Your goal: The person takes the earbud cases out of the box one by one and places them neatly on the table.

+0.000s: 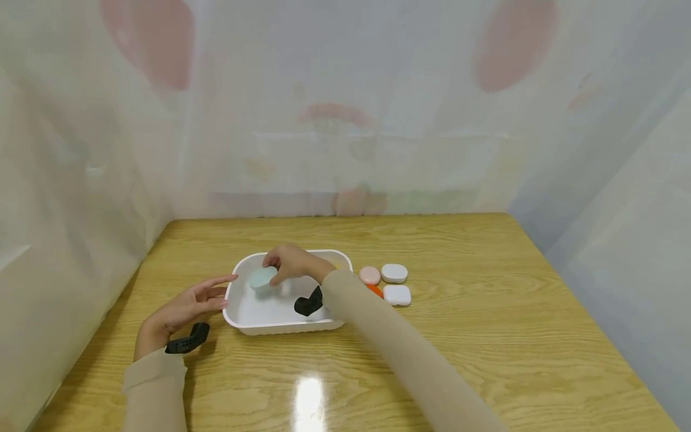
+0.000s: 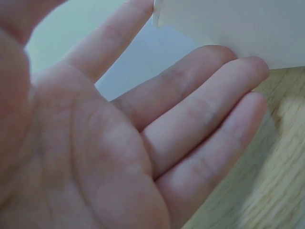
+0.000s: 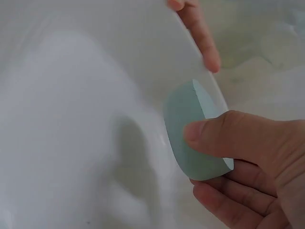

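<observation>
A white basin [image 1: 286,327] stands on the wooden table. Over its left part, my right hand [image 1: 294,262] pinches a pale green rounded block [image 1: 261,278] that looks like a bar of soap. In the right wrist view the thumb presses one side of the green block [image 3: 188,119], and the fingers lie behind it. My left hand [image 1: 189,305] is at the basin's left end, with fingers extended. In the left wrist view its fingertips [image 2: 255,67] touch the outer wall of the basin [image 2: 228,24]. Part of the basin's inside is hidden by my right forearm.
Just right of the basin lie a pink round piece [image 1: 369,275], a white oval piece [image 1: 394,273], a white rounded square piece [image 1: 397,295] and a partly hidden orange piece [image 1: 375,291]. Translucent sheeting [image 1: 345,150] hangs behind the wooden table [image 1: 486,336] and along its sides.
</observation>
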The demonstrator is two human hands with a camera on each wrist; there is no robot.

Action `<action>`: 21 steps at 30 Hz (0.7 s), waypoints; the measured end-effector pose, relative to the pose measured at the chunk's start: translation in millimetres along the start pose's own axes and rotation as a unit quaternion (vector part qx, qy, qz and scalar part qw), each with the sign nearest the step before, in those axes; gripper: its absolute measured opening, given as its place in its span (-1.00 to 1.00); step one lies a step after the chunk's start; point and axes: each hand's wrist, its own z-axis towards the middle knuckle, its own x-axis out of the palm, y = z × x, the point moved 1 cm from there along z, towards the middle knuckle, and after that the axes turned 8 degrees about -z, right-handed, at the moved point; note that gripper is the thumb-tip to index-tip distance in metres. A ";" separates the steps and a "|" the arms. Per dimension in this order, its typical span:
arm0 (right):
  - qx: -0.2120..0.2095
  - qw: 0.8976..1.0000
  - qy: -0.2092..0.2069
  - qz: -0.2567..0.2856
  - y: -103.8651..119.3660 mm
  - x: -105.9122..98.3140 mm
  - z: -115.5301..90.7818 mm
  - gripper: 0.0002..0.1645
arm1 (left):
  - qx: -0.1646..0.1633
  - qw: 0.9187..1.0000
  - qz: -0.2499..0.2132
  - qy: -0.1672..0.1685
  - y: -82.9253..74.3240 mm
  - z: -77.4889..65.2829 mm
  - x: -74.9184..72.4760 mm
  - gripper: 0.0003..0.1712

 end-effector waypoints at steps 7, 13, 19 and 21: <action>-0.013 0.998 -0.011 0.064 -3.7 -9.7 -17.8 -0.51 | -0.002 1.000 0.001 0.000 0.8 0.0 0.5 -0.31; -0.017 0.993 -0.039 0.111 -11.1 -14.5 -35.1 -0.51 | -0.008 1.000 0.013 -0.012 0.3 -1.0 -0.1 -0.31; -0.020 0.987 -0.073 0.140 -18.2 -21.0 -55.8 -0.49 | -0.008 1.000 0.023 -0.020 -1.9 -0.7 0.6 -0.31; -0.025 0.985 -0.086 0.147 -21.9 -21.8 -62.7 -0.50 | 0.000 1.000 0.021 -0.014 -2.9 -0.6 1.3 -0.32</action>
